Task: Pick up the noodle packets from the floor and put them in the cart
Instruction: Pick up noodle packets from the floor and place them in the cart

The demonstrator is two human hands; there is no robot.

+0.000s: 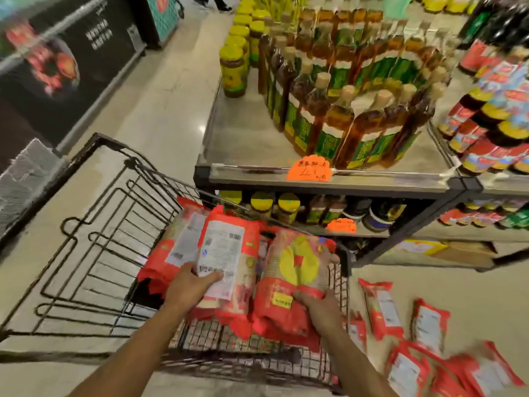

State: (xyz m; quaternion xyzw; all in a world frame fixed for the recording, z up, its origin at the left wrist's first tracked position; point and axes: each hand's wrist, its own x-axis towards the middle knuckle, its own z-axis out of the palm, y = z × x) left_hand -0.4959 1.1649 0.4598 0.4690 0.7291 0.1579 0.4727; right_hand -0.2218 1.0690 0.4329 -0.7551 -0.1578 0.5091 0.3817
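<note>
A black wire cart stands in front of me, with red noodle packets piled in its near right part. My left hand grips a packet lying label side up on top of the pile. My right hand holds the lower edge of a packet with a yellow circle, also over the cart. One more packet lies in the cart to the left. On the floor at the right, several red packets are scattered beside the cart.
A metal shelf unit with oil bottles, yellow-lidded jars and orange price tags stands right behind the cart. A dark display counter lines the aisle's left side. Someone's feet show far up the aisle.
</note>
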